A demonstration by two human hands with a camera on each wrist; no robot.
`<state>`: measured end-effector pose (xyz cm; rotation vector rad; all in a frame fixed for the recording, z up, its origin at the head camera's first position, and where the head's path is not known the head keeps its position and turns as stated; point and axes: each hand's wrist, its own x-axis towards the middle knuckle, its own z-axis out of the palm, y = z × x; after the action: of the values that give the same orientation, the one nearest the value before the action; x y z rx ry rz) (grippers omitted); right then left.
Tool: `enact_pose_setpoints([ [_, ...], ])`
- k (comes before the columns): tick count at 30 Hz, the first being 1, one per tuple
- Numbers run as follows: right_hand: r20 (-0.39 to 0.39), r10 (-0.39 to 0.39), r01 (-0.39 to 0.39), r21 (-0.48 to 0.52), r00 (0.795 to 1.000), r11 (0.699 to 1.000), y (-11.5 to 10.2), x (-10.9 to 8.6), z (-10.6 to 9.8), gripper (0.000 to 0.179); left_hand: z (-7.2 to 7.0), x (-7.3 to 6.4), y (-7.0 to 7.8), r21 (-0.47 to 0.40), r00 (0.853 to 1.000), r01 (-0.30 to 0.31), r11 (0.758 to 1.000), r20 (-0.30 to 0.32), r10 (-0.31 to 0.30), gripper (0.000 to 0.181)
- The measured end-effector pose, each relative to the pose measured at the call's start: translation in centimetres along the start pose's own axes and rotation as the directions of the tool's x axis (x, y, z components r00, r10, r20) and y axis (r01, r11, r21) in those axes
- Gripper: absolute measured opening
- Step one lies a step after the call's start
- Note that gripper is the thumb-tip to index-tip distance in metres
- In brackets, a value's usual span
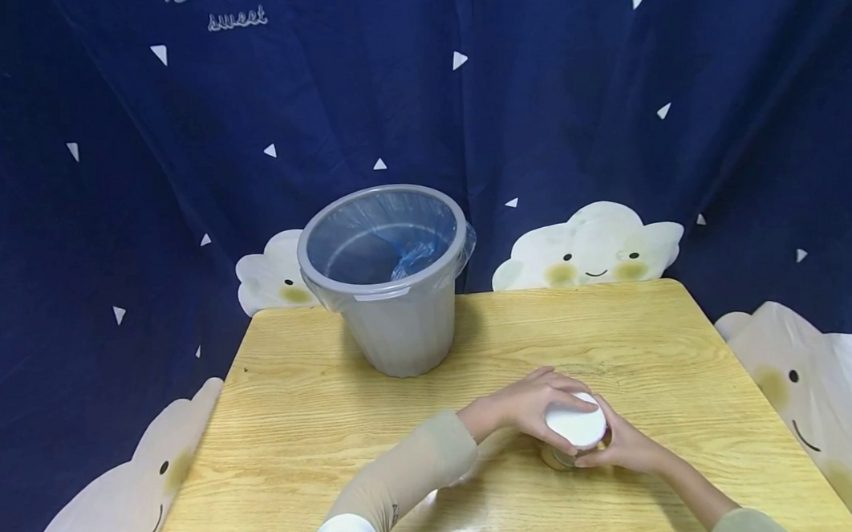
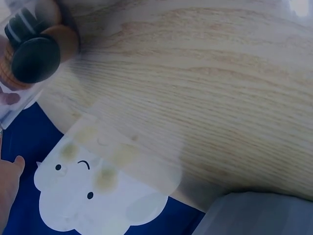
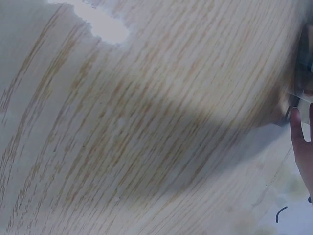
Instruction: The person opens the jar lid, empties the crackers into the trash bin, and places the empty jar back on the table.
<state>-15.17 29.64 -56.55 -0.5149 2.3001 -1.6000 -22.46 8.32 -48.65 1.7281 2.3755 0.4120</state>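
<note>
A clear jar with a round white lid stands on the right half of the table. From the left, my left hand curls its fingers and thumb round the lid's edge. My right hand holds the jar from the right, fingers and thumb spread about its upper side. Through the clear wall in the left wrist view, round dark and brown pieces like small cookies show inside. The right wrist view catches only part of the jar at its edge. Both hands hide much of the jar.
A grey trash bin lined with a thin bluish bag stands at the back of the wooden table, left of the hands. Behind hangs a dark blue curtain with clouds and white triangles.
</note>
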Motion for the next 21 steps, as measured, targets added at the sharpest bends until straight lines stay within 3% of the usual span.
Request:
enact_pose_setpoints([
  [9,-0.003,-0.030,0.031,0.010,1.000,0.999,0.3,0.1,0.1,0.092,0.5,-0.1,0.2,0.014,0.996,0.001,1.000,-0.085,0.000,0.071],
  [21,-0.014,-0.037,0.037,0.011,0.999,0.999,0.1,0.2,0.2,0.090,1.2,-0.2,0.6,0.096,0.984,0.041,0.995,-0.177,-0.023,0.069],
])
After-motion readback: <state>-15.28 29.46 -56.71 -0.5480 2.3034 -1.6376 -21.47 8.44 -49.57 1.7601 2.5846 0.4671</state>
